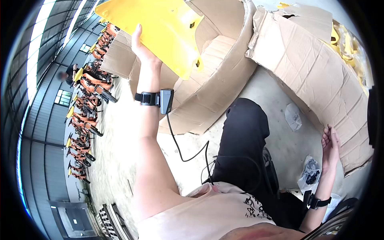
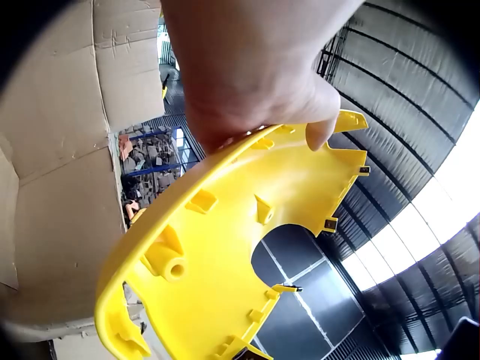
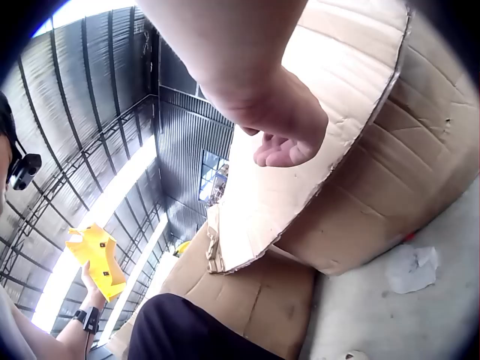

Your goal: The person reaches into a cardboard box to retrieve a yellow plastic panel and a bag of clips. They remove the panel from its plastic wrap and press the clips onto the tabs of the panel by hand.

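Observation:
My left hand (image 1: 145, 52) grips a yellow molded plastic panel (image 1: 162, 38) by its edge, raised in front of the open cardboard box (image 1: 212, 100). In the left wrist view the thumb lies over the rim of the panel (image 2: 210, 240), while the other fingers are hidden behind it. Clips, posts and a rounded cutout show on its inner side. My right hand (image 1: 330, 148) holds nothing. Its fingers (image 3: 281, 154) hang loosely curled close to the flap of a second cardboard box (image 1: 308, 76).
More yellow parts (image 1: 346, 46) in clear wrapping lie in the second box. On the floor are a crumpled plastic bag (image 1: 293, 117) and a bag of small dark parts (image 1: 311, 174). Rows of orange motorbikes (image 1: 86, 120) and a distant person (image 1: 69, 75) are at the left.

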`<state>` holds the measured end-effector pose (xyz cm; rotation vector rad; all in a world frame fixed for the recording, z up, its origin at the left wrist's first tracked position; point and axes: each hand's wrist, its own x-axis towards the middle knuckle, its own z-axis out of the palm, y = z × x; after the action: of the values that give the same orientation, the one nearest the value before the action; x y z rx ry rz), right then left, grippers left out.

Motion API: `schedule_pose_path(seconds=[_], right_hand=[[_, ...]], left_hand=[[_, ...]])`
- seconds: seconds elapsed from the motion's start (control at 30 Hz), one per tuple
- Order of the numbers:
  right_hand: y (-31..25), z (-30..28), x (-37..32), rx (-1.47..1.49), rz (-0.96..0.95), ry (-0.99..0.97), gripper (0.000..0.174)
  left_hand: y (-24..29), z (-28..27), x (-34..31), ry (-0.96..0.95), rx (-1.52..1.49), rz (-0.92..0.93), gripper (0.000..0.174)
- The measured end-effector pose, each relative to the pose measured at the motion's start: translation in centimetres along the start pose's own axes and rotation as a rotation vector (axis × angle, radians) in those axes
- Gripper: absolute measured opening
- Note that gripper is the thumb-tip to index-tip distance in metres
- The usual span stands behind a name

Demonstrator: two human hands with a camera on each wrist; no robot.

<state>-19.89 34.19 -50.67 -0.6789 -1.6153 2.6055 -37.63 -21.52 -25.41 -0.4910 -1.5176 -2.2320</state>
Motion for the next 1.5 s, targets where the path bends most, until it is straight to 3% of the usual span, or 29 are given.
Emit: schedule_pose_path(seconds=[0.07,0.3,0.4,0.47,0.5,0.57,0.67,0.7,0.73,0.77,0.8,0.87,1.0,1.07,1.1,1.13,1.27,1.33,1.4,1.43,1.5], right_hand=[[0.7,-0.1,0.4,-0.021,0.014,0.004,0.037],[2.2,0.1,0.5,-0.115,0.078,0.062,0.034],[2.9,-0.1,0.5,-0.151,0.096,0.043,0.031],[3.2,0.1,0.3,-0.183,0.107,0.067,0.03],[3.3,0.3,0.2,-0.214,0.116,0.068,0.028],[2.8,1.5,-0.4,-0.313,0.062,0.048,0.026],[-0.4,5.3,-2.6,-0.442,-0.133,-0.061,0.026],[-2.3,7.0,-3.7,-0.444,-0.21,-0.092,0.027],[-4.2,8.4,-4.9,-0.456,-0.293,-0.129,0.03],[-6.1,9.5,-6.2,-0.542,-0.446,-0.168,0.035],[-7.6,9.9,-7.1,-0.564,-0.66,-0.231,0.04],[-11.5,11.1,-9.3,-0.714,-1.031,-0.297,0.048],[-15.2,14.0,-13.9,-0.699,-1.47,-0.085,0.01],[-15.2,14.0,-14.4,-0.729,-1.615,-0.039,0.012],[-14.8,13.7,-14.4,-0.755,-1.669,-0.037,0.013],[-14.6,13.4,-14.4,-0.784,-1.711,-0.037,0.014],[-16.6,10.1,-12.7,-0.949,-1.765,-0.042,0.019],[-18.8,7.3,-10.2,-1.119,-1.718,0.021,0.021],[-22.1,2.9,-5.5,-1.307,-1.541,0.241,0.024],[-23.8,0.2,-2.1,-1.376,-1.367,0.383,0.025],[-26.1,-5.0,4.9,-1.59,-0.791,0.613,0.024]], left_hand=[[-0.5,-1.9,0.7,0.08,0.029,0.073,0.051],[-3.7,-10.0,1.2,0.142,0.002,0.02,0.062],[-6.4,-12.5,0.4,0.279,0.221,-0.09,0.064],[-8.2,-14.1,-0.3,0.365,0.404,-0.449,0.058],[-9.6,-16.3,-0.3,0.351,0.392,-0.468,0.058],[-13.2,-22.1,0.0,0.418,0.499,-0.974,0.048],[-17.2,-25.2,-3.1,0.531,0.69,-1.199,0.038],[-14.0,-19.4,-6.5,0.316,0.58,-1.033,0.036],[-13.4,-16.8,-7.4,0.344,0.574,-1.165,0.034],[-14.8,-20.4,-7.5,0.181,0.578,-1.242,0.033],[-16.5,-23.1,-7.2,0.161,0.85,-1.382,0.038],[-21.3,-29.1,-8.9,-0.556,0.828,-1.093,0.041],[-19.8,-25.3,-5.7,-0.331,0.922,-1.19,0.046],[-19.6,-23.6,-3.3,-0.15,1.148,-1.167,0.054],[-20.2,-22.6,-0.7,-0.04,1.338,-1.101,0.068],[-19.0,-20.3,1.7,-0.024,1.248,-1.015,0.072],[-11.9,-10.4,8.7,-0.13,1.126,-0.57,0.06],[-8.0,-1.1,7.8,-0.217,1.046,-0.296,0.056],[-5.3,10.6,2.6,-0.299,0.975,-0.099,0.052],[-4.8,14.9,0.2,-0.328,0.934,-0.041,0.051],[-5.0,21.5,-4.1,-0.456,0.901,-0.04,0.047]])
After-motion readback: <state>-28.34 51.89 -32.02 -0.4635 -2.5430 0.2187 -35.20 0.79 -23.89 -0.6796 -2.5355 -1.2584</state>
